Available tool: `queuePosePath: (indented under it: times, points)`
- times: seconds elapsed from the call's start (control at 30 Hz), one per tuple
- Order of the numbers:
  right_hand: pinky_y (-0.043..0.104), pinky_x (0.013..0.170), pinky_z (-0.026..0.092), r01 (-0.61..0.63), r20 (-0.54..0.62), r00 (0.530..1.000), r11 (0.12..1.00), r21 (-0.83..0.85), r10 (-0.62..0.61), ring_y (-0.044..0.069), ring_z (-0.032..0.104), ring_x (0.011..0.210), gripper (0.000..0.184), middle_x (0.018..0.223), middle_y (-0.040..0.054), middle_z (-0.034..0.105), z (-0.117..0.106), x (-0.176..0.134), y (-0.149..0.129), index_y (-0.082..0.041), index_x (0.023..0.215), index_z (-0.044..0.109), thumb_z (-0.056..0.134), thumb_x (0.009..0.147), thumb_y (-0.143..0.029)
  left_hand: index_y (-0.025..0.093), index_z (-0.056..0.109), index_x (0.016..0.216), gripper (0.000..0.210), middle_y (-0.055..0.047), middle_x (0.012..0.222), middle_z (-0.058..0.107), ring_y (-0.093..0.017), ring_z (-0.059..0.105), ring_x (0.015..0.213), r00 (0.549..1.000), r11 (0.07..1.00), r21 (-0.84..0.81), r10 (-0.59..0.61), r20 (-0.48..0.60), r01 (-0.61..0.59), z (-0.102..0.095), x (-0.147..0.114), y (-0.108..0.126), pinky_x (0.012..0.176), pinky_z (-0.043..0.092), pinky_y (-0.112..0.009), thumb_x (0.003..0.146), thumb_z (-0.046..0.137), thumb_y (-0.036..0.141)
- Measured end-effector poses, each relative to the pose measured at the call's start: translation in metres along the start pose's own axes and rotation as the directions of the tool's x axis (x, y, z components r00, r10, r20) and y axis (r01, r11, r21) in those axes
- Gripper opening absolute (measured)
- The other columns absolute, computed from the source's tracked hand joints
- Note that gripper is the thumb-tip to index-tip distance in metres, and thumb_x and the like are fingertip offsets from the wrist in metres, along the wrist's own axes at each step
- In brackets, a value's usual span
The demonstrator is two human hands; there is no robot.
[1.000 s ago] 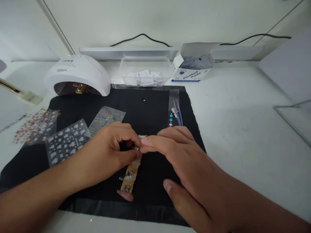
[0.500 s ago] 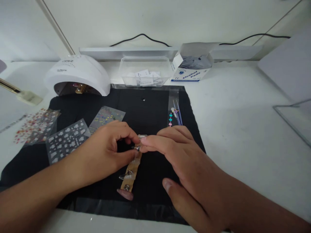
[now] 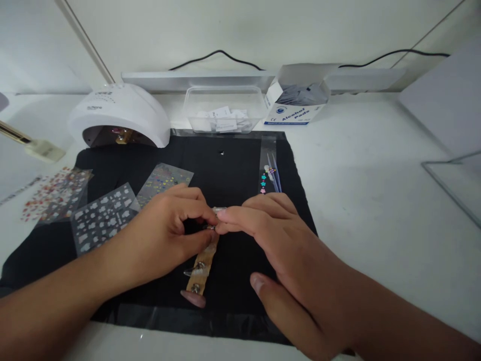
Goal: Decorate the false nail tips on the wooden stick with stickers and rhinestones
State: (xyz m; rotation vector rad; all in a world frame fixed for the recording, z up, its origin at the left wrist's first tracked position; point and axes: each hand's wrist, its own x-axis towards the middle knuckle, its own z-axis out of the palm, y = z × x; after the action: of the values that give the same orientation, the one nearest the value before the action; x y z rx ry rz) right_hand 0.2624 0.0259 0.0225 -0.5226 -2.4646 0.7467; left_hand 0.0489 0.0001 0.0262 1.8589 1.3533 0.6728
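Observation:
A narrow wooden strip [image 3: 202,271] lies lengthwise on the black mat [image 3: 203,155], carrying small metal clips and false nail tips. One pink false nail [image 3: 193,298] sits at its near end, and a clear one [image 3: 197,272] is above that. My left hand [image 3: 169,220] is closed, thumb and fingertips pinching the strip's upper part near a clip. My right hand [image 3: 293,250] touches the same spot with an outstretched index finger, its thumb well apart. Beyond the fingertips shows part of another clear nail tip [image 3: 219,209]. The exact contact is mostly hidden.
Several sticker sheets [image 3: 105,218] lie on the left. A white nail lamp [image 3: 124,108] stands behind them. At the back are a clear plastic box [image 3: 195,118] with packets and an alcohol pads box [image 3: 293,113]. Tweezers [image 3: 276,173] lie beside a strip of flower stickers [image 3: 263,183].
Both hands stay at the strip's upper part with almost the same grip. My left fingers have shifted slightly right, nearer my right fingertips.

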Motion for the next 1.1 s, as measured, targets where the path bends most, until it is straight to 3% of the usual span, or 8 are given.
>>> queuePosePath:
  times: [0.23,0.37,0.73,1.1]
  points:
    - [0.048,0.082,0.038,0.027,0.004,1.0,0.999,-0.018,-0.027,0.028,0.058,0.091,0.06,0.109,0.0114,0.069,-0.0007,0.0004,-0.0004,-0.012,0.131,0.042,0.046,0.072,-0.016,0.024,0.07,0.078,0.014,0.003,0.077,0.062,-0.015,0.056,0.08,1.0,0.999,0.052,0.009,0.023,-0.01,-0.0045,-0.0003,-0.0037,0.076,0.039,-0.031,0.085,0.064,0.013]
    - [0.049,0.084,0.038,0.034,-0.004,0.999,0.999,-0.012,-0.034,0.028,0.059,0.09,0.063,0.11,0.0109,0.069,-0.001,0.0006,0.0,-0.012,0.133,0.04,0.047,0.071,-0.015,0.024,0.07,0.083,0.01,0.001,0.082,0.064,-0.017,0.057,0.084,0.999,0.997,0.071,0.022,-0.032,-0.02,-0.0084,-0.0034,-0.0025,0.076,0.04,-0.032,0.084,0.063,0.016]
    - [0.049,0.081,0.039,0.053,-0.018,0.998,0.998,-0.029,-0.054,0.028,0.059,0.089,0.061,0.106,0.0114,0.07,0.0001,0.001,0.0007,-0.012,0.131,0.042,0.046,0.07,-0.016,0.021,0.066,0.075,0.019,0.003,0.073,0.061,-0.016,0.053,0.076,0.998,0.993,0.093,0.069,-0.011,-0.068,-0.0007,-0.0018,-0.0008,0.076,0.037,-0.033,0.082,0.056,0.007]
    - [0.048,0.08,0.039,0.063,-0.008,0.998,0.998,-0.03,-0.063,0.028,0.059,0.091,0.061,0.108,0.0123,0.067,0.0008,0.0015,0.0015,-0.011,0.132,0.039,0.046,0.071,-0.016,0.021,0.063,0.07,0.013,0.004,0.071,0.059,-0.015,0.055,0.076,0.993,0.992,-0.049,-0.116,0.024,0.117,-0.002,0.0008,0.0039,0.072,0.038,-0.031,0.078,0.057,0.012]
